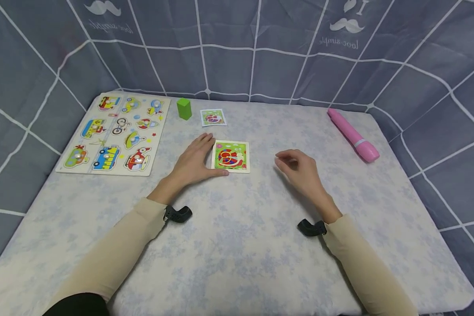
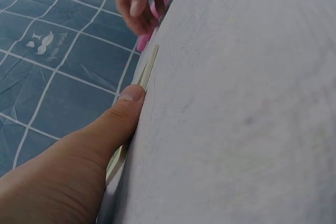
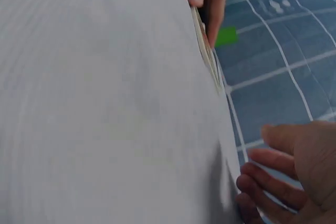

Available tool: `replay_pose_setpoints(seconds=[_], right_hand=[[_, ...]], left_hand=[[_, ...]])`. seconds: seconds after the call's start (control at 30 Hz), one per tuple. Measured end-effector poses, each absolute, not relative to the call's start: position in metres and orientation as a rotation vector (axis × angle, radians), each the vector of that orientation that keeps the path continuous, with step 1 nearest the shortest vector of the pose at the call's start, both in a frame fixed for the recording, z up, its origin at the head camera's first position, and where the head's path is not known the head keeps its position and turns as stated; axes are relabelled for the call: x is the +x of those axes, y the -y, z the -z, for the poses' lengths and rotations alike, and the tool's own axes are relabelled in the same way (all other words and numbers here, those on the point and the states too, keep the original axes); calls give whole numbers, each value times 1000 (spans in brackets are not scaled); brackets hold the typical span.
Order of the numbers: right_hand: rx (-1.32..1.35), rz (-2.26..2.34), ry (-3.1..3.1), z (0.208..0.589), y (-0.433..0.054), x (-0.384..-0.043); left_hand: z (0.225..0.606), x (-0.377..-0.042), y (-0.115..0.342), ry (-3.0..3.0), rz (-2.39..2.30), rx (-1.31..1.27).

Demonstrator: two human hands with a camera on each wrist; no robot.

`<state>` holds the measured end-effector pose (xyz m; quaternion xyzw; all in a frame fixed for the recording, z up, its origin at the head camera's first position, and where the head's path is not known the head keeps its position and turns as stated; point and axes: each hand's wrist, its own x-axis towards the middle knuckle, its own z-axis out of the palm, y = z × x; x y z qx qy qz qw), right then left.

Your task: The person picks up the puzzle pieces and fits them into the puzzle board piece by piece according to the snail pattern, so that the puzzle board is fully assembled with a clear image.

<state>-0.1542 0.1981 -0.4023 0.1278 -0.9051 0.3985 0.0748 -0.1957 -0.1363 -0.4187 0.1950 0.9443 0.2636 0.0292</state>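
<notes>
A small square picture board (image 1: 241, 151) with a red, many-coloured figure on green lies flat in the middle of the table. My left hand (image 1: 195, 162) rests at its left side, fingers extended and the thumb along the near edge. In the left wrist view the thumb (image 2: 113, 121) lies against the side of the board. Right of the board, my right hand (image 1: 300, 171) hovers over the cloth with loosely bent fingers, holding nothing. Behind the board lies a small card (image 1: 213, 117) with a similar picture.
A wooden knob puzzle (image 1: 152, 145) with vehicle pieces lies at the left. Beside its far corner a green block (image 1: 184, 109) stands upright. At the back right is a pink stick-shaped object (image 1: 351, 134) with a silver band. A grey gridded curtain (image 1: 229, 66) encloses the back and sides.
</notes>
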Motion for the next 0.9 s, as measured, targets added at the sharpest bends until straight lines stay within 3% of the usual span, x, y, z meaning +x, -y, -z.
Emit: replay_pose_setpoints(seconds=[0.37,0.9], right_hand=[[435,-1046,2800,410,-226,-156],[788,-835,2956,424,-262,-167]], left_hand=[[422,-190,147,-2933,-832,557],[424,-185,144,-2921,-847,546]])
